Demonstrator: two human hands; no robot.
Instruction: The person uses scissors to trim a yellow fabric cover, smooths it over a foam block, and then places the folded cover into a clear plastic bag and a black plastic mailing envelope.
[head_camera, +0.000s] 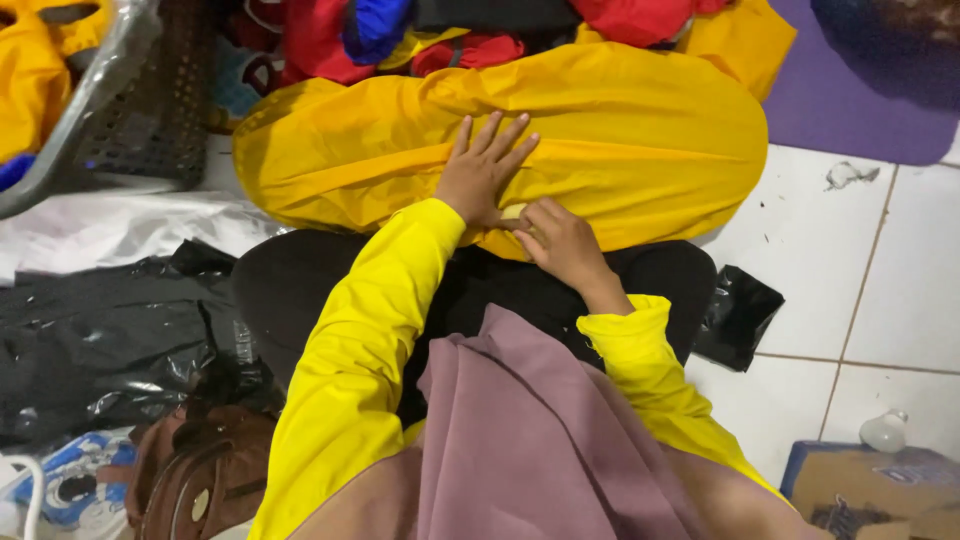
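While flat on yellow garment (620, 130), both hands (520, 205).

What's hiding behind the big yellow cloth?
Behind the yellow cloth lies a pile of clothes, red, blue and black. Their lower parts are covered by it, so I can't tell what else is there.

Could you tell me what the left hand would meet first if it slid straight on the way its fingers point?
Probably more of the yellow garment under the left hand, then the red clothing piled beyond it.

Soft, even indoor light, faint shadows, mild glare on black plastic (110, 330), slightly soft focus.
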